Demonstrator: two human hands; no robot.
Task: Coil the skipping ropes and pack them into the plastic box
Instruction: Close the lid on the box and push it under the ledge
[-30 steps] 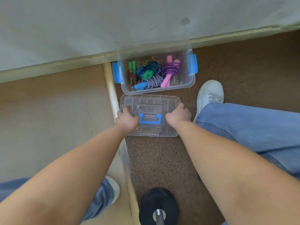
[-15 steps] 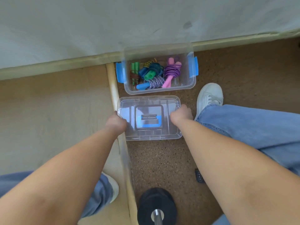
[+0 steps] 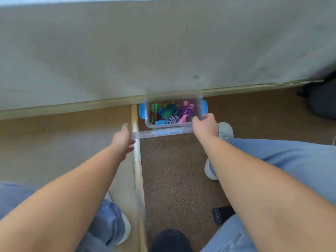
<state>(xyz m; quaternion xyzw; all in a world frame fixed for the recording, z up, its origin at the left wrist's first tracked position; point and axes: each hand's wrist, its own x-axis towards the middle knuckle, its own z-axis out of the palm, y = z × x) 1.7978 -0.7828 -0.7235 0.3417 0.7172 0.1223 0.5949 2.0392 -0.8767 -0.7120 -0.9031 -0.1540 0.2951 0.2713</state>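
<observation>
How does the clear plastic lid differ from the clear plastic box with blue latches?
The clear plastic box stands on the floor, while the clear plastic lid is held by the left hand and the right hand, just in front of it. The box is open and holds coiled skipping ropes; the lid is flat and seen almost edge-on. Both are transparent with blue parts.

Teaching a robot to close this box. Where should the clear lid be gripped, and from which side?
Probably its two short ends, coming in from left and right: the lid is wide, thin and nearly level, and the left hand and right hand hold it there.
</observation>
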